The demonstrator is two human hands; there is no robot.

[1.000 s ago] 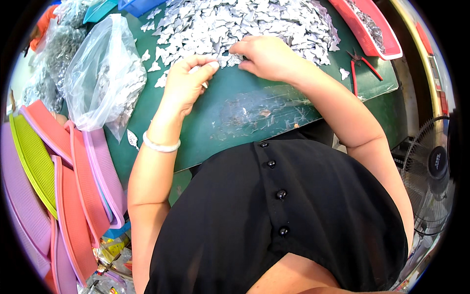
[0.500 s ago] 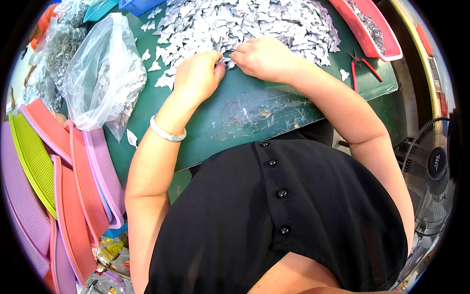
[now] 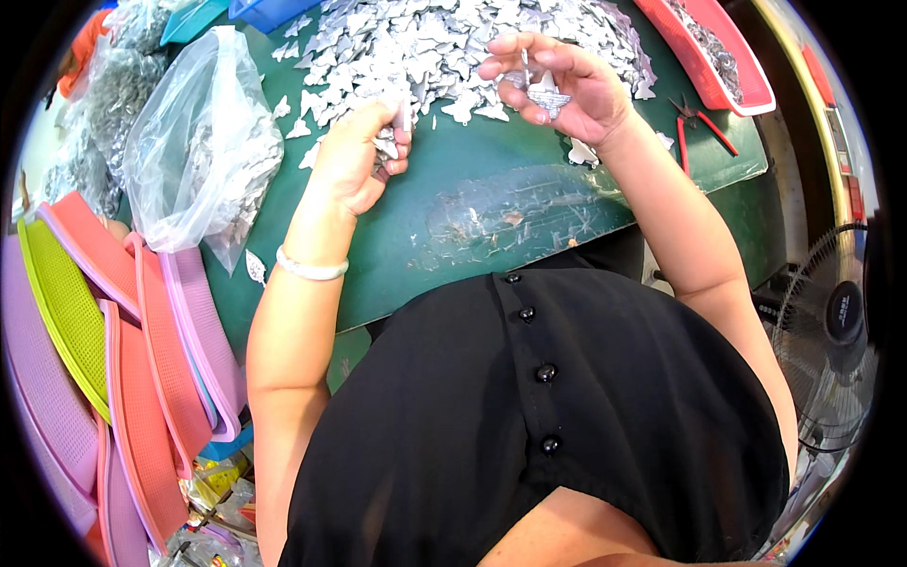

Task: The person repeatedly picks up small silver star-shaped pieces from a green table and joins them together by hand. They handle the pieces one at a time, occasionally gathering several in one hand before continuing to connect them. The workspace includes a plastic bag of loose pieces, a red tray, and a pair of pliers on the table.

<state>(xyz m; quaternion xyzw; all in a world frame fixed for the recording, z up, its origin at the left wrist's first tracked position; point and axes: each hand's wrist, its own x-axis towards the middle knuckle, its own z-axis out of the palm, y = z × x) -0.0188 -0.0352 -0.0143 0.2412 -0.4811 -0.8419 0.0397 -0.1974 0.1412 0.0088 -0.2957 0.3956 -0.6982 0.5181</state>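
Observation:
A large heap of small silver butterfly-like metal pieces [image 3: 416, 57] covers the far part of the green table [image 3: 491, 222]. At the near left of the heap, my left hand [image 3: 359, 156] is closed round a few silver pieces [image 3: 385, 144], partly hidden by the fingers. My right hand [image 3: 590, 94] is raised at the heap's right side, palm showing and fingers curled, with silver pieces [image 3: 548, 96] within the fingers. Just below that hand another silver piece [image 3: 581, 151] shows.
A clear plastic bag [image 3: 198, 151] of pieces stands left. Red-handled pliers [image 3: 699, 123] lie right, beside a pink basket [image 3: 756, 109] of metal parts. Stacked plastic baskets [image 3: 142, 378] fill the lower left. A black fan [image 3: 841, 317] stands at far right.
My hands were together at the heap's near edge and are now apart. The right one has moved right and turned palm up; the left has drawn slightly left and nearer.

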